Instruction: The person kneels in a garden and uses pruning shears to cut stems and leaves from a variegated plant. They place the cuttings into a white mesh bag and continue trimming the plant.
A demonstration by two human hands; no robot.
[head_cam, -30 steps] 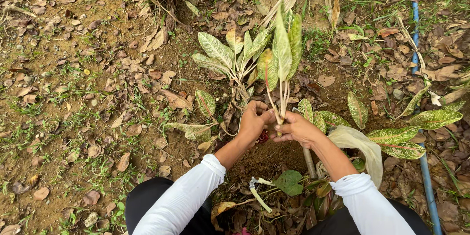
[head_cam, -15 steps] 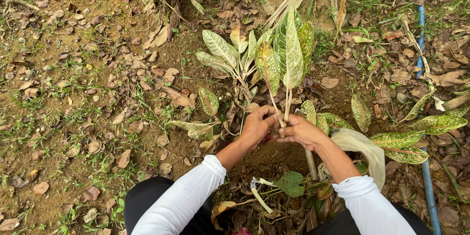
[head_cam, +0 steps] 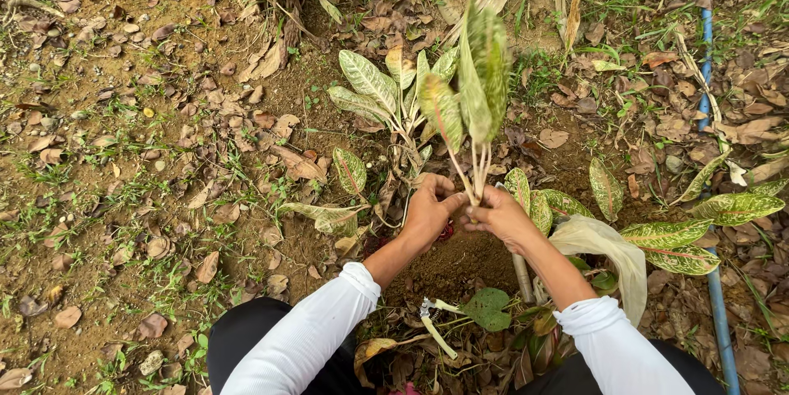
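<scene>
Bare brown soil strewn with dry leaves, a blue pipe running down the right. Centre: the bunch of green, cream-veined leaves on pale stalks stands upright above both hands. The step looks like bundling cut stalks; next calls for a firm, steady pinch. Left hand and right hand are both clamped around the stalk bases, touching.

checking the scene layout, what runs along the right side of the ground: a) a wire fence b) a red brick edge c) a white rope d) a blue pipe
d: a thin blue pipe runs top to bottom along the right, past the variegated leaves, while both hands grip pale stems in the middle.
</scene>
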